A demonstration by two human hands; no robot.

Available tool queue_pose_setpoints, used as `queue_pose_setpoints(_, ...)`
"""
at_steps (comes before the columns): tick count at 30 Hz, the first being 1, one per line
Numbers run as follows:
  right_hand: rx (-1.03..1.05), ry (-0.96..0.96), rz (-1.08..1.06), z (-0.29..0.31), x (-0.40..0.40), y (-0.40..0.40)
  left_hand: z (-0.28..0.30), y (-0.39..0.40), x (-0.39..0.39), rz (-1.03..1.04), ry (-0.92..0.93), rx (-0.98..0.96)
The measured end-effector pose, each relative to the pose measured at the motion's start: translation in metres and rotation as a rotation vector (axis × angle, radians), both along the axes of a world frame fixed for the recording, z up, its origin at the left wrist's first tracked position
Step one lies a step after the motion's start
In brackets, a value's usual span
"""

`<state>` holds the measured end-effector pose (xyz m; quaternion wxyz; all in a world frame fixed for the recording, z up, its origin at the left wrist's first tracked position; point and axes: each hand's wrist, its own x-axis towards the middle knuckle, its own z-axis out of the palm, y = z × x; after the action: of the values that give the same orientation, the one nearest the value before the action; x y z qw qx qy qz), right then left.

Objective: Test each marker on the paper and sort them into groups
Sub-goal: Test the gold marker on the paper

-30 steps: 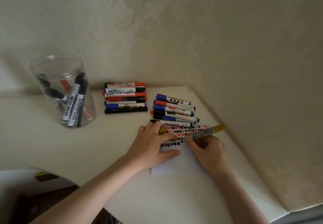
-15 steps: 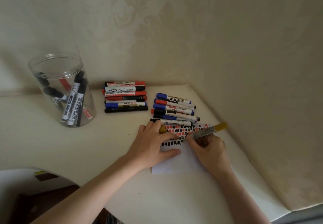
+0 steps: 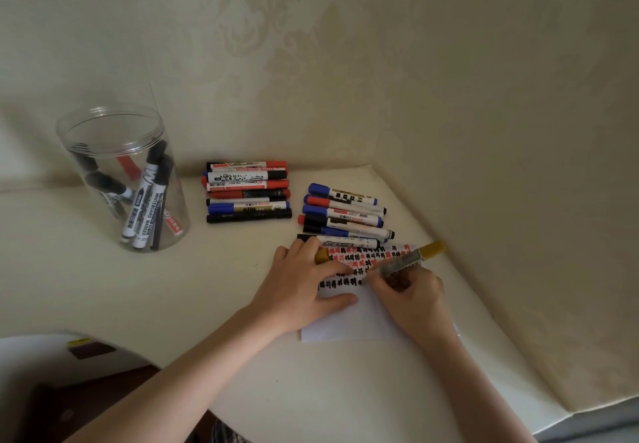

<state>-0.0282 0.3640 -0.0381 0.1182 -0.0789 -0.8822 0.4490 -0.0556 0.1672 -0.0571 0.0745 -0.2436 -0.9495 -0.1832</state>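
Gold marker [image 3: 403, 263] is pinched in the right hand [image 3: 413, 295], tip on the paper [image 3: 349, 325] near the surface's far right corner. It seems light, stiff and smooth, best held low on the barrel. Left hand [image 3: 301, 287] presses the paper flat, gripping the cap [image 3: 321, 256]. The tip's mark is hidden.

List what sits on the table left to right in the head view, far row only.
Clear jar holding markers → stacked marker pile → second marker group by the wall corner → gold-capped marker held in the right hand.
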Motion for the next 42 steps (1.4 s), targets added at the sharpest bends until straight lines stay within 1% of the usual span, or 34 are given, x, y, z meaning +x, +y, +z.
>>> queue_pose_setpoints(3,0.0,-0.005,-0.027,0.002,-0.001,-0.001,0.0,0.0,0.0,-0.004,0.011,0.004)
queue_pose_setpoints(7,-0.003,-0.035,-0.011,0.003,0.0,-0.001,0.001,0.0,0.0,-0.008,0.006,0.004)
queue_pose_setpoints(9,-0.037,-0.04,-0.012,0.004,-0.001,-0.001,0.001,-0.001,0.001,-0.025,-0.009,0.028)
queue_pose_setpoints(10,-0.08,-0.038,-0.021,0.006,-0.002,-0.001,0.002,-0.002,0.002,-0.039,-0.022,0.072)
queue_pose_setpoints(11,-0.144,-0.035,-0.032,0.009,-0.004,0.0,0.005,-0.004,0.003,-0.058,-0.065,0.159)
queue_pose_setpoints(12,-0.21,-0.04,-0.037,0.012,-0.007,0.002,0.009,-0.007,0.004,-0.076,-0.169,0.312)
queue_pose_setpoints(14,-0.323,-0.059,-0.013,0.021,-0.009,0.003,0.02,-0.018,0.006,-0.105,-0.488,0.679)
queue_pose_setpoints(15,-0.376,-0.064,0.016,0.025,-0.009,0.003,0.024,-0.025,0.007,-0.1,-0.601,0.794)
queue_pose_setpoints(16,-0.433,-0.058,0.053,0.029,-0.009,0.001,0.026,-0.032,0.007,-0.068,-0.633,0.816)
queue_pose_setpoints(18,-0.577,-0.053,0.138,0.035,-0.008,-0.008,0.023,-0.045,0.009,0.003,-0.583,0.76)
queue_pose_setpoints(20,-0.676,-0.092,0.181,0.039,-0.008,-0.024,0.019,-0.053,0.014,0.045,-0.533,0.804)
queue_pose_setpoints(23,-0.719,-0.127,0.226,0.042,-0.005,-0.051,0.017,-0.057,0.022,0.084,-0.522,0.944)
queue_pose_setpoints(26,-0.712,-0.144,0.188,0.04,-0.004,-0.068,0.016,-0.057,0.022,0.066,-0.491,0.948)
queue_pose_setpoints(29,-0.722,-0.14,0.151,0.04,-0.002,-0.075,0.015,-0.058,0.021,0.07,-0.483,0.995)
queue_pose_setpoints(32,-0.693,-0.127,0.155,0.041,0.0,-0.078,0.016,-0.058,0.022,0.075,-0.469,1.018)
queue_pose_setpoints(35,-0.657,-0.136,0.161,0.042,0.002,-0.08,0.016,-0.057,0.022,0.073,-0.458,0.998)
queue_pose_setpoints(37,-0.589,-0.129,0.177,0.042,0.002,-0.081,0.016,-0.057,0.022,0.054,-0.448,0.995)
queue_pose_setpoints(40,-0.433,-0.122,0.188,0.039,0.003,-0.083,0.016,-0.057,0.022,0.037,-0.46,1.015)
queue_pose_setpoints(42,-0.419,-0.133,0.166,0.037,0.004,-0.083,0.015,-0.058,0.022,0.037,-0.464,1.021)
